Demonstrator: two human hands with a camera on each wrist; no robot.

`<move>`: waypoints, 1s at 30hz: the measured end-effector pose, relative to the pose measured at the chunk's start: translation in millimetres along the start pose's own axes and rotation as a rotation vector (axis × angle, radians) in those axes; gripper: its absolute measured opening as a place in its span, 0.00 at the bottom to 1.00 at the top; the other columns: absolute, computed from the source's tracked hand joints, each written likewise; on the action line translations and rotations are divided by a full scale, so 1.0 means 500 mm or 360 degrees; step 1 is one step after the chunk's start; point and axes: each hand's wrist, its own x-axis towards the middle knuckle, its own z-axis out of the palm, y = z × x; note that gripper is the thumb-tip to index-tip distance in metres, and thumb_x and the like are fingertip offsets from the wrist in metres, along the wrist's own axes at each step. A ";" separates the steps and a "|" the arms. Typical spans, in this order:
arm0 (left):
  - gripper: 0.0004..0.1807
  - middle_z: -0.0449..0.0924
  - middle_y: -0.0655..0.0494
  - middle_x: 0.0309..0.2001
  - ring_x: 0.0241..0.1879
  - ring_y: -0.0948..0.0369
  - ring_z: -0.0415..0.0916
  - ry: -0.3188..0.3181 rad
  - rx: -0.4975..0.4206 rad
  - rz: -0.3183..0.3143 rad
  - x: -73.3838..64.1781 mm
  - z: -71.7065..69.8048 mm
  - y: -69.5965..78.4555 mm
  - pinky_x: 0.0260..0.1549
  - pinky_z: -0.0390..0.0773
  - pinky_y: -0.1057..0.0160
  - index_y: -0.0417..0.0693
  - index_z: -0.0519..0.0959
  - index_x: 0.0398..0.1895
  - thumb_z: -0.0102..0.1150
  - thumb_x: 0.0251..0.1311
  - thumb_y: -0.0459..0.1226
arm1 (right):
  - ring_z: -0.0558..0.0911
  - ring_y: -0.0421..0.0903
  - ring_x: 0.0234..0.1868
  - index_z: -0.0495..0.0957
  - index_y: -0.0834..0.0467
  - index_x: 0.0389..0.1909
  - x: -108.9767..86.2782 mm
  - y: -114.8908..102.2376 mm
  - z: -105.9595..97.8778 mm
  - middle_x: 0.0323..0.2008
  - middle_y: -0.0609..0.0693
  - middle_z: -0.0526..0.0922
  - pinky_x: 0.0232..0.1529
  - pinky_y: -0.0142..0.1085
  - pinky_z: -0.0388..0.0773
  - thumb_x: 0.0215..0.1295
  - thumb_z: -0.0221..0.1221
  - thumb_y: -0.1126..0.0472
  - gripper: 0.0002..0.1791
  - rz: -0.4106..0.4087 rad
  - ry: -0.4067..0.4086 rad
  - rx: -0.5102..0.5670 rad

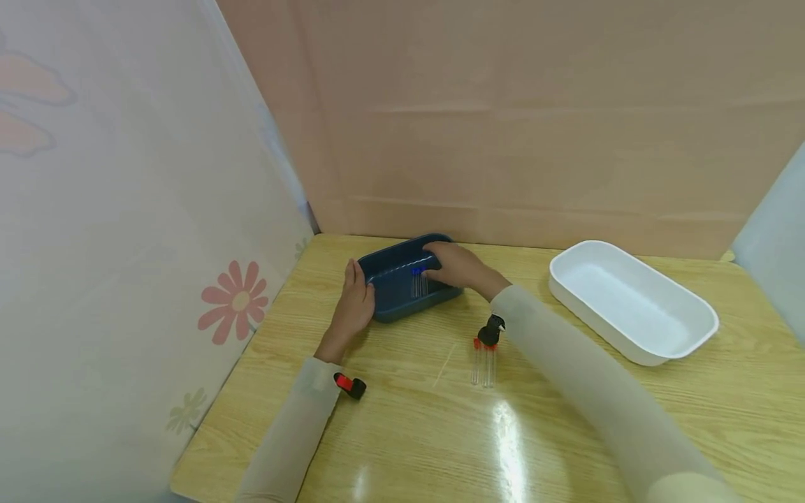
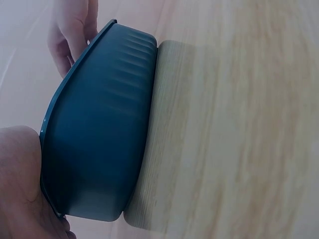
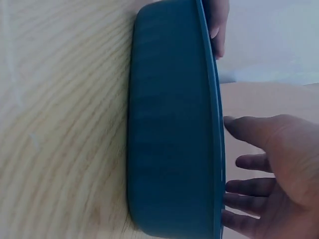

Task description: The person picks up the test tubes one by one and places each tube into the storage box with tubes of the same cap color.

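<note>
A dark blue plastic basin (image 1: 402, 307) stands on the table, its outer side facing the left wrist view. My left hand (image 1: 355, 305) grips the basin's left end at the rim. Several clear tubes with blue caps (image 1: 419, 282) lie together inside, towards the basin's right half. Over that end reaches my right hand (image 1: 458, 265), with its thumb close to the tubes. In the right wrist view the right hand (image 3: 284, 174) has its fingers spread and dipping behind the rim; the fingertips are partly hidden, and no held tube shows.
Clear tubes with red caps (image 1: 483, 365) lie on the wooden table (image 1: 390, 433), below the right wrist. A white basin (image 1: 635, 300) stands at the right. A pinkish cloth (image 1: 528, 140) hangs behind the table, and a flowered sheet (image 1: 157, 209) covers the left side.
</note>
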 end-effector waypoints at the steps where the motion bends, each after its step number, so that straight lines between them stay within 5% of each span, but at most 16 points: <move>1: 0.36 0.18 0.47 0.80 0.80 0.51 0.23 -0.0002 0.0003 -0.0001 0.001 0.000 -0.001 0.75 0.44 0.46 0.36 0.29 0.80 0.31 0.81 0.42 | 0.70 0.59 0.70 0.64 0.65 0.73 -0.007 -0.001 -0.001 0.71 0.61 0.70 0.68 0.52 0.66 0.71 0.63 0.50 0.37 -0.0001 0.0033 0.0013; 7: 0.37 0.16 0.48 0.80 0.79 0.51 0.23 -0.0013 0.0010 -0.0009 0.002 -0.004 -0.008 0.75 0.44 0.47 0.38 0.28 0.79 0.28 0.81 0.45 | 0.72 0.59 0.69 0.61 0.63 0.76 -0.059 -0.015 -0.013 0.72 0.61 0.68 0.66 0.54 0.69 0.73 0.61 0.49 0.38 -0.0025 0.0198 0.0098; 30: 0.37 0.17 0.46 0.80 0.80 0.48 0.24 -0.0015 0.0008 -0.0006 -0.001 -0.021 -0.024 0.74 0.46 0.44 0.35 0.29 0.79 0.26 0.82 0.46 | 0.67 0.61 0.72 0.62 0.59 0.76 -0.260 -0.023 -0.046 0.73 0.59 0.67 0.68 0.58 0.64 0.72 0.61 0.48 0.37 0.0071 0.0434 0.0249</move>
